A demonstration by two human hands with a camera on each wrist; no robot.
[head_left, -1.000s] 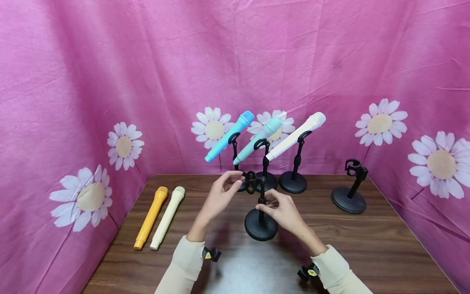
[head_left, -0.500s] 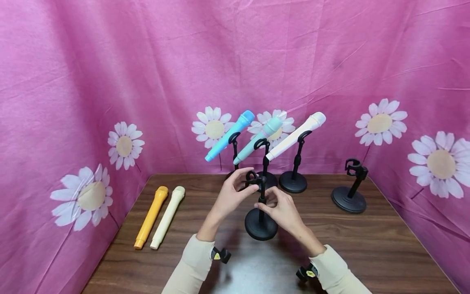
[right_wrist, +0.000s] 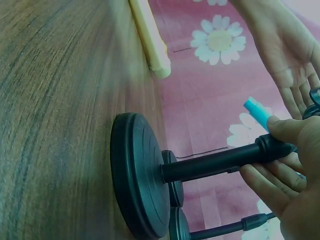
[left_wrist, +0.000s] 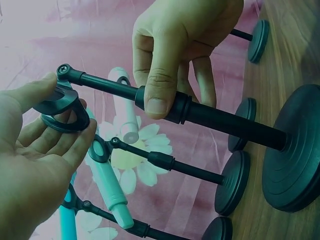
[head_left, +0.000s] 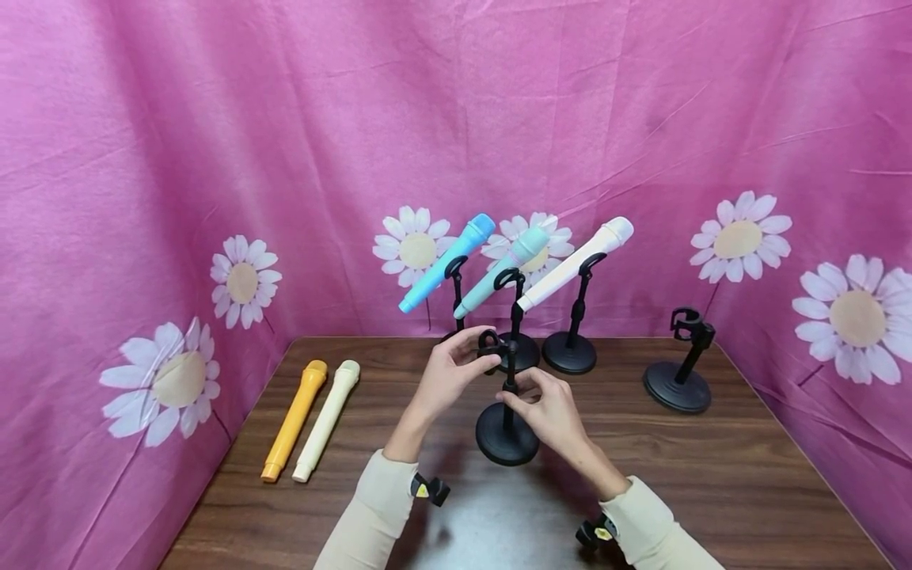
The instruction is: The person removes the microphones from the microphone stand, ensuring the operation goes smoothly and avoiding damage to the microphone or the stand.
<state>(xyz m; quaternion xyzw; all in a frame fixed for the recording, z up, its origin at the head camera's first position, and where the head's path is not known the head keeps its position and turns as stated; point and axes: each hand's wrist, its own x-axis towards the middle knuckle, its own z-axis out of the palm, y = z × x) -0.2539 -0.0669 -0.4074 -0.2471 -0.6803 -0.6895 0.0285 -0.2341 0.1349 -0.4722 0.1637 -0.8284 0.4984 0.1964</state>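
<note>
A black microphone stand (head_left: 496, 450) stands upright on the table in front of me. My left hand (head_left: 443, 381) holds its ring-shaped clip (left_wrist: 64, 102), with the thumb on top and the fingers below and behind, as the left wrist view shows. My right hand (head_left: 550, 408) pinches the collar (left_wrist: 181, 109) halfway up the pole between thumb and fingers. No microphone sits in this clip. Behind it, a blue microphone (head_left: 443, 267), a mint green microphone (head_left: 499, 275) and a white microphone (head_left: 575, 265) rest tilted in stands of their own.
On the left of the table (head_left: 641, 499) lie an orange microphone (head_left: 294, 423) and a cream microphone (head_left: 326, 422), side by side. Another black stand (head_left: 677, 388), its clip without a microphone, is at the right. A pink flowered curtain (head_left: 356, 119) hangs behind.
My left hand has moved right and taken hold of the stand's clip, which has shifted slightly upward. The right hand has kept its grip on the collar; the stand's base has stayed put.
</note>
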